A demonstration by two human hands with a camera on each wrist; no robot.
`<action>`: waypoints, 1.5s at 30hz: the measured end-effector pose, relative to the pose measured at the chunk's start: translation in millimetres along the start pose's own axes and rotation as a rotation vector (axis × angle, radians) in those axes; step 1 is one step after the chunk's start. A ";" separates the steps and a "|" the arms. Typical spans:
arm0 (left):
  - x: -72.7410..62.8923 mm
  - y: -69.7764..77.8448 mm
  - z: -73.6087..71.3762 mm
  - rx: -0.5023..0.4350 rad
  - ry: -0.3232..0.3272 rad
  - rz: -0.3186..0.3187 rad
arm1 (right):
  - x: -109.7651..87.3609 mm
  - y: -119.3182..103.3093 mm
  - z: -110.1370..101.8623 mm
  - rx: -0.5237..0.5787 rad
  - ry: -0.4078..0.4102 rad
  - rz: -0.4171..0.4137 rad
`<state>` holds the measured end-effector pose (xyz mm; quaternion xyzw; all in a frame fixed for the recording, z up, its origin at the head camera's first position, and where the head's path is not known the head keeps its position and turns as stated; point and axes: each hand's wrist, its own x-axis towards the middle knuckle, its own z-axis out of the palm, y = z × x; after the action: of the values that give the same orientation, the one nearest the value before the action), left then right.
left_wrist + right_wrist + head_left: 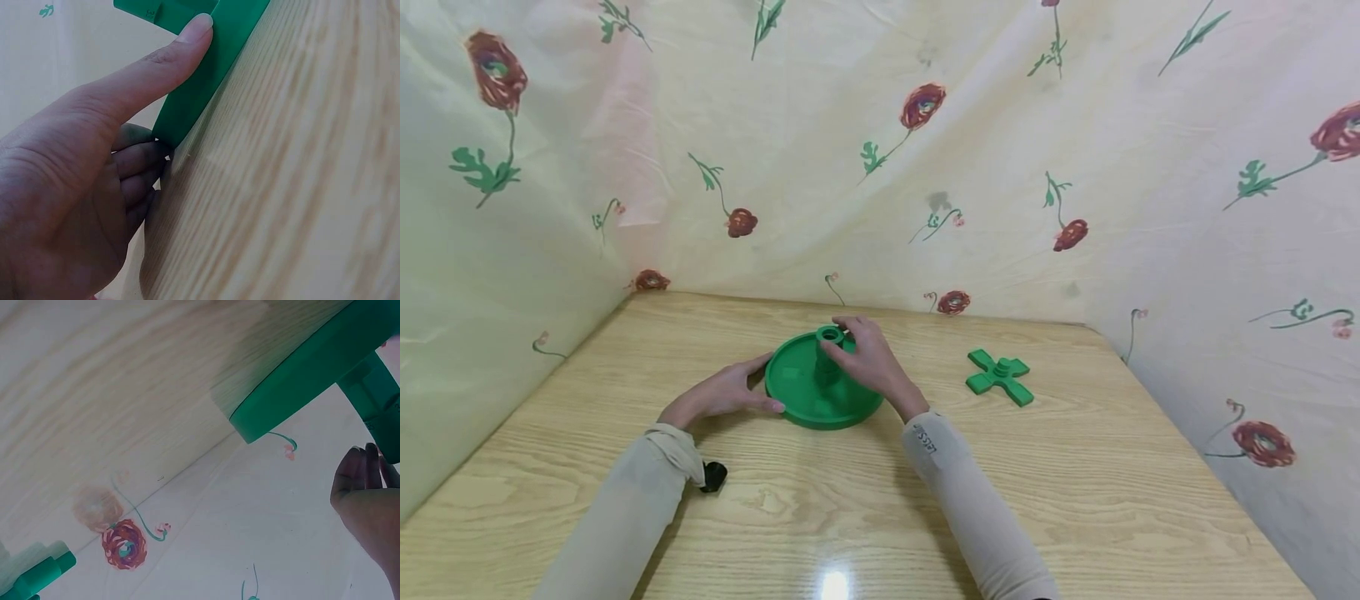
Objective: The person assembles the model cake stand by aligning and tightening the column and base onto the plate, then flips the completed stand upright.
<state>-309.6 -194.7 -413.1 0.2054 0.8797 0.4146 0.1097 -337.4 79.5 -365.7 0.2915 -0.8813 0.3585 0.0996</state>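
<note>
A round green plastic disc point(793, 387) with a raised rim lies flat on the table. From its middle rises a green hollow post point(827, 364); whether the two are one piece I cannot tell. My left hand point(724, 392) holds the disc's left edge, its thumb point(187, 47) against the rim and the other fingers round the far side. At the post's top, my right hand point(874, 357) has its thumb on the near side and fingers on the far side, gripping it. The right wrist view shows those fingertips beside the post point(373, 403).
A green cross-shaped piece point(1000, 377) with a short stub in its centre lies to the right on the wooden table point(1112, 467). Flower-patterned cloth point(820, 167) walls the table's back and both sides. A small black object point(713, 477) sits at the left cuff.
</note>
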 end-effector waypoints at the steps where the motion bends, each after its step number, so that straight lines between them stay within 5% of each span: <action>1: 0.0 0.0 -0.1 -0.002 -0.001 -0.001 | 0.0 -0.2 0.1 -0.005 -0.001 -0.009; 36: -0.6 -0.3 0.0 -0.008 -0.006 0.013 | 0.2 -2.9 -0.7 -0.004 -0.008 0.011; 45: -0.7 0.9 -0.2 -0.002 -0.005 -0.003 | -0.8 -2.3 0.4 -0.009 0.001 0.072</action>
<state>-308.8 -194.7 -412.3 0.2049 0.8794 0.4146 0.1129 -335.3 78.3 -365.0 0.2588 -0.8927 0.3580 0.0886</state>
